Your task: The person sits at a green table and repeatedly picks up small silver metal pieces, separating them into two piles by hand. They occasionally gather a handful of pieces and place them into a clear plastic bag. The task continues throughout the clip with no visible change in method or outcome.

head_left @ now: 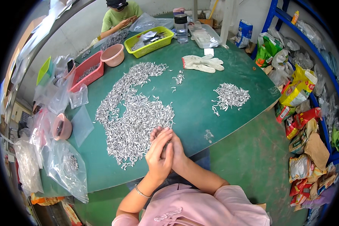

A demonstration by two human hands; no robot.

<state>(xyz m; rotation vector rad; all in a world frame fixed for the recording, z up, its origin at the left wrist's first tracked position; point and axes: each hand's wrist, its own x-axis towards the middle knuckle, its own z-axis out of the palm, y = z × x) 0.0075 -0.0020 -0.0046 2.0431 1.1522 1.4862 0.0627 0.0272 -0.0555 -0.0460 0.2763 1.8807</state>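
Curved silvery pieces (141, 118) lie ahead-left of the left hand (158, 157) and right hand (179, 151), fingers cupped together, contents unclear; loosening could spill any.

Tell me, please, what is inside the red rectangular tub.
Many small grey pieces lie in the red rectangular tub; anything beneath them cannot be seen, because the pieces cover it.

A pale wall (87, 23) runs behind the green worktop (192, 109), a white post (228, 22) standing at its far edge; blue metal shelving (271, 16) lines the right side, and the green floor (248, 158) beside the worktop shows brownish scuffs under bright, even light
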